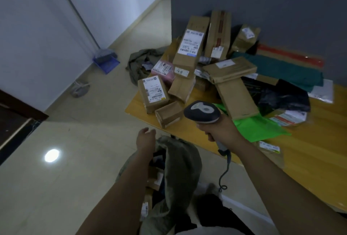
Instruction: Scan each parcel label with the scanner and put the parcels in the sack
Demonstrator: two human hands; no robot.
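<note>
We grip the scanner (203, 111) in our right hand (218, 128) at the table's near edge, with the sack (180, 169) below.

Our right fingers curl round the scanner's handle, its head is raised over the table (309, 159), and its cable (224, 174) hangs toward the floor. Just beyond the head lie a small unlabelled box (169, 113) and a labelled box (153, 94), at the front of a heap of parcels (212, 52) that leans against the grey wall. Our left hand (145, 140) hangs relaxed and holds nothing, above the mouth of the olive sack on the floor, where boxes show inside. A green mailer (259, 127) lies just right of the scanner. Farther off on the floor are a crumpled olive cloth (142, 62) and a blue dustpan (106, 62).
</note>
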